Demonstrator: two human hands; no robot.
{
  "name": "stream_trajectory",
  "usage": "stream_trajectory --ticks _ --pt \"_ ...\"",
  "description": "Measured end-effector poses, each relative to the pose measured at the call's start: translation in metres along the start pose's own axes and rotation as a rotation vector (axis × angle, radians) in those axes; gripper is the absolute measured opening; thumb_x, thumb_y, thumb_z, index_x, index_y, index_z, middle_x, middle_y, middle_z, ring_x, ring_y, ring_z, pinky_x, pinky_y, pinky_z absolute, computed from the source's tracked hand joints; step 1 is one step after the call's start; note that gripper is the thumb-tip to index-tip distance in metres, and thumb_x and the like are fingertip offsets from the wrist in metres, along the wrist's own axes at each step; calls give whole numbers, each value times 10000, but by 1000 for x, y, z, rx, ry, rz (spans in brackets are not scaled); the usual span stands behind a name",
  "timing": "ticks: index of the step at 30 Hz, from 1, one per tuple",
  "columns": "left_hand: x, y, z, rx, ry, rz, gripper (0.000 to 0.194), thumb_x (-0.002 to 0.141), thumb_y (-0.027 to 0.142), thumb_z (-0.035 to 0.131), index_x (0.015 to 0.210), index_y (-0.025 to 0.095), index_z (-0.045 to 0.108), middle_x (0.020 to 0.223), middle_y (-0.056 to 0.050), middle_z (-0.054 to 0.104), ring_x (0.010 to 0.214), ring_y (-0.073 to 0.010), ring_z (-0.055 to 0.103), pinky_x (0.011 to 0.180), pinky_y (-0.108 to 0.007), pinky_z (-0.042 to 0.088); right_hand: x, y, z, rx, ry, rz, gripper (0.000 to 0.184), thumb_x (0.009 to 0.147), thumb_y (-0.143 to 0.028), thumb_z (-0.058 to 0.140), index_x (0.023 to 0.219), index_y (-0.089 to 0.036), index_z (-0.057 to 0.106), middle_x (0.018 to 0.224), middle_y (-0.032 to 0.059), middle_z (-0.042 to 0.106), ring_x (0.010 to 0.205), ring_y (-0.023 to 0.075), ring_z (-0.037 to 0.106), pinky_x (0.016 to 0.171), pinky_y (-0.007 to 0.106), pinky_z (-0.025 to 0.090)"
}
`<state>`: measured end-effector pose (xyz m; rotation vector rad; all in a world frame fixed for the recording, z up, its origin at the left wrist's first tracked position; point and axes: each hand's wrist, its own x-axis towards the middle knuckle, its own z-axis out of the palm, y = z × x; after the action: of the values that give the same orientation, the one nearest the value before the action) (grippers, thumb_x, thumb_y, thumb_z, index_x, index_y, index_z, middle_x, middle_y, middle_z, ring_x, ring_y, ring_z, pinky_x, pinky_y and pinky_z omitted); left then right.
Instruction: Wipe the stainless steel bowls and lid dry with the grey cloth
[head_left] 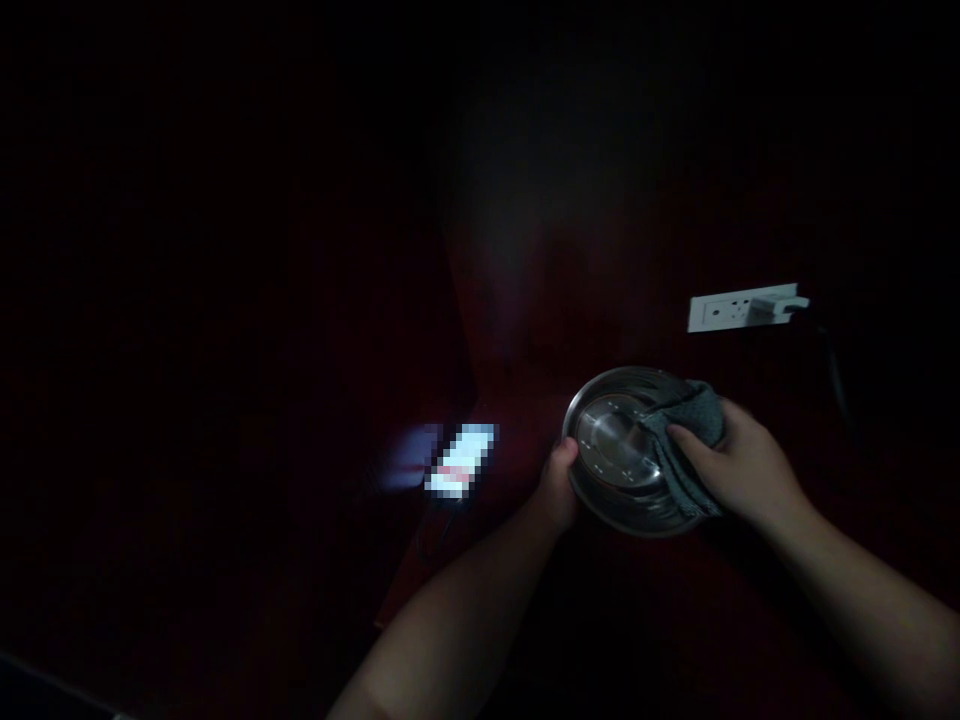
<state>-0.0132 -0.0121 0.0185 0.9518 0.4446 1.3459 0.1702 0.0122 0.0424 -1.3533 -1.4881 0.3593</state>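
Observation:
A shiny round steel bowl (611,445) is held up right of the middle, its inside turned toward me. My left hand (561,483) grips the bowl's left edge, the thumb over the rim and the other fingers hidden beneath. In my right hand (739,460) is a folded grey-green cloth (694,430), pinched under the thumb. The cloth lies against the bowl's right inner side and hangs over its rim.
Left of the bowl glows a phone-like screen (463,462), blurred into blocks, with a thin cable by its lower end. A white wall socket (720,308) holds a plug (776,308) whose dark cord hangs down at the right. Most surroundings are too dark to make out.

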Motion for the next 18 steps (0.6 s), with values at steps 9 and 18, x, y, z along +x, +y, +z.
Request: stream_trajectory --ticks 9,18 --pt "5 -5 -11 118 -34 39 589 661 586 607 1022 122 654 1028 -138 700 1093 -342 584 981 -466 389 -1 -9 -5 -41 31 85 284 689 -372 622 910 -194 603 839 91 677 722 257 636 664 389 497" --pt "6 -1 -10 145 -40 3 565 639 546 628 1014 124 656 966 -131 706 1118 -342 567 1003 -465 367 -4 -13 -9 -110 52 44 231 681 -375 617 838 -207 600 793 72 659 704 242 618 635 355 469"
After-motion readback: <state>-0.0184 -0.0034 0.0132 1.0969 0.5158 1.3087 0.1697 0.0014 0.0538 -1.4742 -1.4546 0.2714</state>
